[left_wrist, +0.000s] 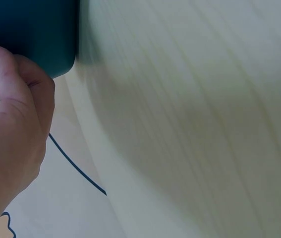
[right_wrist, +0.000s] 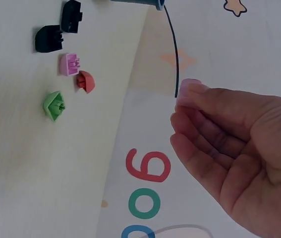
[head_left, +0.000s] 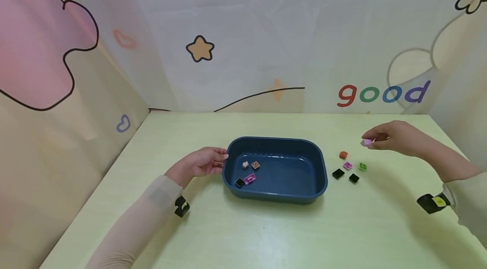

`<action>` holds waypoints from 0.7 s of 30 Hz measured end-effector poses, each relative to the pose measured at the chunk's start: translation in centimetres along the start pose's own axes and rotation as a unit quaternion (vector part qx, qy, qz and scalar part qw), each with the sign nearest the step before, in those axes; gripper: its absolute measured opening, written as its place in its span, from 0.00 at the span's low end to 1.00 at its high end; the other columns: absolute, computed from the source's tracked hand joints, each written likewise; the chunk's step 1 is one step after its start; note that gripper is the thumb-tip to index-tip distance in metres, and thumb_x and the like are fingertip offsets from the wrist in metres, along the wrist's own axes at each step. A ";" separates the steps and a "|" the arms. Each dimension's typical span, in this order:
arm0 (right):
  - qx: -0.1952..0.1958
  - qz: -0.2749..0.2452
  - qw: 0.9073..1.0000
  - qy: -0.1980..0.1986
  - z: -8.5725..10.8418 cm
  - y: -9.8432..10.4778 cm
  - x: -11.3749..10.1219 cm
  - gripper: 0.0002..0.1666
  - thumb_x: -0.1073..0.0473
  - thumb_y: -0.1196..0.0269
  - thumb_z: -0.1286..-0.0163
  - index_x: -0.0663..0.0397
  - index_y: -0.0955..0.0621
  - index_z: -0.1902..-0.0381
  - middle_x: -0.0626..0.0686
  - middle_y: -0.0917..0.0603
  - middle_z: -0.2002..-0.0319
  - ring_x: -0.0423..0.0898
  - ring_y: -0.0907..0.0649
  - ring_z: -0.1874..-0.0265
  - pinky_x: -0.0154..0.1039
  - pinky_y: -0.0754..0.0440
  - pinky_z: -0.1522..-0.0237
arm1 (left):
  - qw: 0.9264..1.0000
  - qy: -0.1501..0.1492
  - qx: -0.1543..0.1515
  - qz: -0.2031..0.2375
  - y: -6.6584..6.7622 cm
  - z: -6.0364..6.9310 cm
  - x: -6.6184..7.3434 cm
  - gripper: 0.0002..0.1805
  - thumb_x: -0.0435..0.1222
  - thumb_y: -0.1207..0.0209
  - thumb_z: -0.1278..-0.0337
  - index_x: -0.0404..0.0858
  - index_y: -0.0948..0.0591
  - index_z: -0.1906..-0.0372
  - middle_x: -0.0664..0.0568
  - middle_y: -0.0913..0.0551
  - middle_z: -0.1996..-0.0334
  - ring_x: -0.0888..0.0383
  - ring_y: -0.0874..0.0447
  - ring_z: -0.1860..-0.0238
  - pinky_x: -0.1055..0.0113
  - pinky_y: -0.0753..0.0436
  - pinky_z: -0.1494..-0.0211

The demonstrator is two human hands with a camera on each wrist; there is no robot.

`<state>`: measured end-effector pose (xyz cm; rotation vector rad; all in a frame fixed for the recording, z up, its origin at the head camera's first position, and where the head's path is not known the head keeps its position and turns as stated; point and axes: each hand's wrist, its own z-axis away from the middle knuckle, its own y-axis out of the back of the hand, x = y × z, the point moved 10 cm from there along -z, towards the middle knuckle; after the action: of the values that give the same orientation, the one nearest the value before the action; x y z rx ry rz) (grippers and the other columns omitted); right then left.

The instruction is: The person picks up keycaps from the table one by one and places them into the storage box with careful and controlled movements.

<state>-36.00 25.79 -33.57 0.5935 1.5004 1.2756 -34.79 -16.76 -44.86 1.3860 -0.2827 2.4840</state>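
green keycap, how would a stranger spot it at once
From the blue tray, go right to the loose cluster near the right hand. The green keycap is its rightmost piece, the only green one among black, pink and orange.

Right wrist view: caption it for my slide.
Right hand pinching a pink piece, with a green piece, a red piece, a second pink piece and two black pieces on the table.

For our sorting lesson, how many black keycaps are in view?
3. One black keycap lies inside the dark blue tray, near its front-left corner; a second and a third lie on the table, right of the tray.
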 end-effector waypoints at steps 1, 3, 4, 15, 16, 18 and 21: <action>-0.001 -0.002 1.000 0.004 -0.1 0.1 -0.4 0.18 0.58 0.34 0.28 0.64 0.16 0.45 0.57 0.09 0.55 0.48 0.13 0.58 0.32 0.17 0.62 | 1.000 -0.002 0.000 -0.002 0.0 0.0 0.0 0.23 0.31 0.53 0.21 0.28 0.35 0.28 0.55 0.17 0.69 0.63 0.18 0.71 0.77 0.13 0.65; -0.004 -0.001 1.000 0.008 -0.3 0.3 -1.0 0.19 0.57 0.34 0.28 0.64 0.16 0.45 0.58 0.10 0.54 0.49 0.12 0.58 0.32 0.17 0.62 | 1.000 -0.003 -0.001 -0.005 0.0 0.1 0.1 0.23 0.31 0.53 0.21 0.28 0.35 0.28 0.55 0.17 0.69 0.64 0.18 0.71 0.77 0.13 0.64; -0.006 -0.001 1.000 0.010 -0.4 0.4 -1.3 0.19 0.57 0.34 0.28 0.64 0.16 0.44 0.58 0.10 0.54 0.49 0.12 0.57 0.32 0.16 0.61 | 1.000 -0.004 -0.002 -0.005 0.0 0.1 0.1 0.23 0.31 0.53 0.21 0.28 0.35 0.28 0.55 0.17 0.69 0.64 0.18 0.71 0.77 0.13 0.64; -0.008 0.005 0.999 0.042 -2.0 1.4 -5.8 0.20 0.55 0.32 0.29 0.60 0.15 0.44 0.53 0.09 0.55 0.47 0.13 0.57 0.36 0.15 0.58 | 1.000 -0.006 -0.010 -0.006 0.0 0.1 0.0 0.16 0.31 0.55 0.20 0.29 0.30 0.37 0.56 0.18 0.72 0.65 0.20 0.72 0.78 0.14 0.65; -0.010 0.005 0.999 0.047 -2.2 1.5 -6.3 0.20 0.56 0.32 0.29 0.60 0.15 0.44 0.52 0.09 0.56 0.46 0.13 0.58 0.36 0.15 0.59 | 1.000 -0.007 -0.011 -0.006 0.0 0.1 0.0 0.15 0.31 0.56 0.20 0.29 0.29 0.38 0.56 0.18 0.72 0.65 0.20 0.72 0.78 0.14 0.65; -0.014 0.004 0.998 0.055 -2.7 1.6 -7.2 0.19 0.57 0.32 0.29 0.61 0.15 0.44 0.53 0.09 0.55 0.46 0.14 0.58 0.35 0.15 0.59 | 1.000 -0.007 -0.014 -0.007 0.0 0.0 0.0 0.15 0.32 0.56 0.20 0.30 0.29 0.39 0.56 0.18 0.72 0.65 0.20 0.72 0.78 0.14 0.65; -0.013 0.006 0.997 0.075 -3.3 1.9 -8.6 0.18 0.58 0.32 0.30 0.60 0.15 0.45 0.52 0.09 0.57 0.44 0.14 0.59 0.33 0.16 0.61 | 1.000 -0.006 -0.018 -0.007 -0.1 0.0 0.0 0.15 0.32 0.56 0.20 0.29 0.29 0.39 0.56 0.18 0.73 0.65 0.20 0.72 0.78 0.14 0.66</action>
<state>-36.46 17.65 -28.85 0.4987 1.6039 1.3711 -34.78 -16.66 -44.90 1.3848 -0.3170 2.4479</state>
